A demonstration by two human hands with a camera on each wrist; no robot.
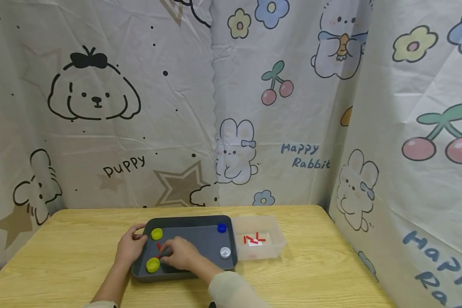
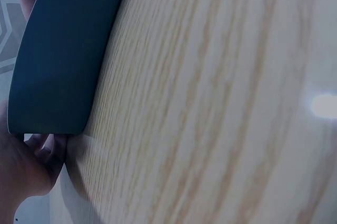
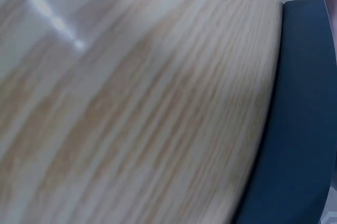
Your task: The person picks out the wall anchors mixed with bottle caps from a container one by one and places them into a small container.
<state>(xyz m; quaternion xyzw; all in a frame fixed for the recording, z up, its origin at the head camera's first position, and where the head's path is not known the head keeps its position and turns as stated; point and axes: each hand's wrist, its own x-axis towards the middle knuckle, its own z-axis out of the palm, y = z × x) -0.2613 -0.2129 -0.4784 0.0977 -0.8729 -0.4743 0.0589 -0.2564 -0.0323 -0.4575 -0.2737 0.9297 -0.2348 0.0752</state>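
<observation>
My left hand (image 1: 131,246) grips the left end of a dark grey tray (image 1: 192,244), and its fingers also show against the tray's end in the left wrist view. Inside the tray, my right hand (image 1: 181,253) reaches down at the left side, thumb and fingertips pinched together at a small red stick (image 1: 158,257) that is mostly hidden. Just above the fingertips lies another red stick (image 1: 159,247). Two yellow round caps, one at the back (image 1: 156,233) and one in front (image 1: 152,265), sit in the tray's left corners.
At the tray's right side are a blue cap (image 1: 221,228) and a white cap (image 1: 225,253). A translucent box (image 1: 259,252) with several red sticks (image 1: 251,239) stands against the tray's right end. Everything rests on a wooden table (image 1: 312,265), with a printed curtain behind.
</observation>
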